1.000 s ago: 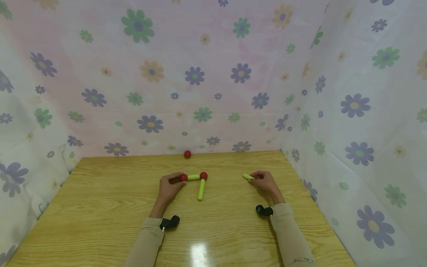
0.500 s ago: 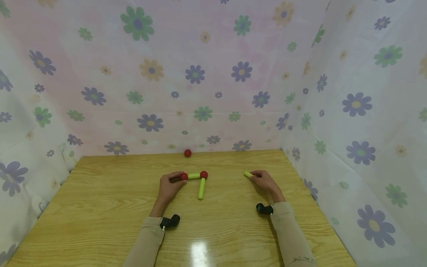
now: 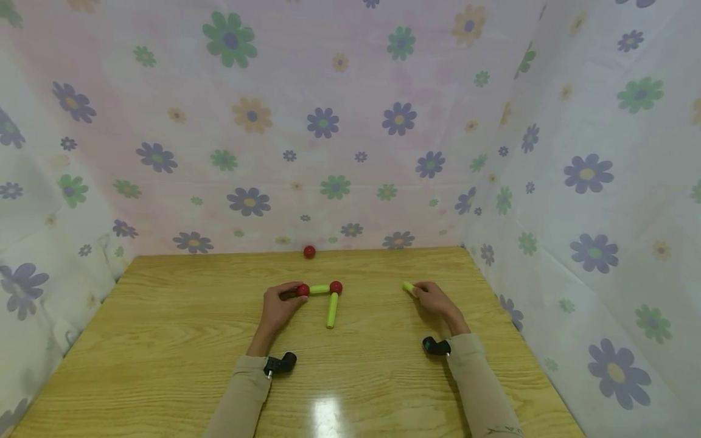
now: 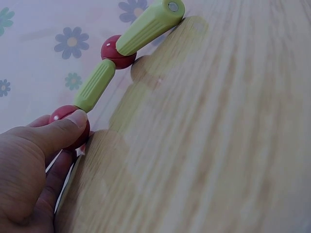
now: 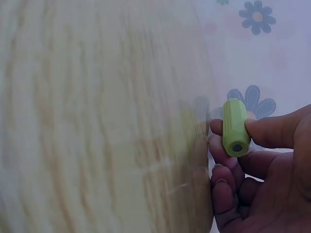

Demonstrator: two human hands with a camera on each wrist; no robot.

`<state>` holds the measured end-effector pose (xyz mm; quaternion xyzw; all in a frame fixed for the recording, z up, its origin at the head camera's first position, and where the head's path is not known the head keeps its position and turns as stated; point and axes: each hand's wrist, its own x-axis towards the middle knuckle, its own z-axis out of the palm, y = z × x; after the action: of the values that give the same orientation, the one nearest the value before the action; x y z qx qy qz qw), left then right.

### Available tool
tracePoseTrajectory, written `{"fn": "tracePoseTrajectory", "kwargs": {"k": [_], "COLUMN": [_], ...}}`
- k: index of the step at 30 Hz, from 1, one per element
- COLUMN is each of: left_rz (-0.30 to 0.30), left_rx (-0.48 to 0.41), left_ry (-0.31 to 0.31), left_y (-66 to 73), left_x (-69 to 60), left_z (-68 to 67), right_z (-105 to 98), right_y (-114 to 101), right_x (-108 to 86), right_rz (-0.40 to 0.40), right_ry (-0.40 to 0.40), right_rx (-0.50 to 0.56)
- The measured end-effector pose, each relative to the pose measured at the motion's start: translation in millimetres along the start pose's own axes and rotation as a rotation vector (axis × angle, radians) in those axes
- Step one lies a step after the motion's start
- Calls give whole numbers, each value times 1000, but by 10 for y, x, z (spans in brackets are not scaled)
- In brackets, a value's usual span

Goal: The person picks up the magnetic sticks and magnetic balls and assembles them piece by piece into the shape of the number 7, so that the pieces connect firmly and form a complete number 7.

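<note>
Your left hand (image 3: 278, 309), fingers closed to a pinch, holds the end red ball (image 3: 303, 290) of the jointed chain (image 3: 336, 286) on the desk (image 3: 378, 359), presumably for steadiness, while your right hand (image 3: 436, 300) pinches a separate green rod (image 5: 234, 127) sideways, seemingly to leave its end uncovered.

dark lettering (image 3: 506, 431) on right sleeve (image 3: 482, 380), partly cut off, unreadable

This looks like a screened-off recording booth: pale pink-and-white sheeting (image 3: 361, 79) printed with purple, green and orange flowers encloses the back and both sides of a yellowish wood-grain table (image 3: 383, 377), with small black wrist-worn cameras (image 3: 281, 364). Whether it stands in a home or lab is unclear.
</note>
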<state>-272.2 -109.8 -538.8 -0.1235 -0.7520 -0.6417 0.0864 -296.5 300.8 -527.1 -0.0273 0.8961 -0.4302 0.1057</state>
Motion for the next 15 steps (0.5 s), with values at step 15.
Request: {"fn": "tracePoseTrajectory", "kwargs": {"k": [15], "left_rz": [10], "left_rx": [7], "left_ry": [15], "left_y": [-8], "left_x": [3], "left_z": [4], "right_z": [46], "right_y": [-169], "right_x": [-85], "right_rz": [-7], "right_ry": [-93], "right_rx": [-32]}}
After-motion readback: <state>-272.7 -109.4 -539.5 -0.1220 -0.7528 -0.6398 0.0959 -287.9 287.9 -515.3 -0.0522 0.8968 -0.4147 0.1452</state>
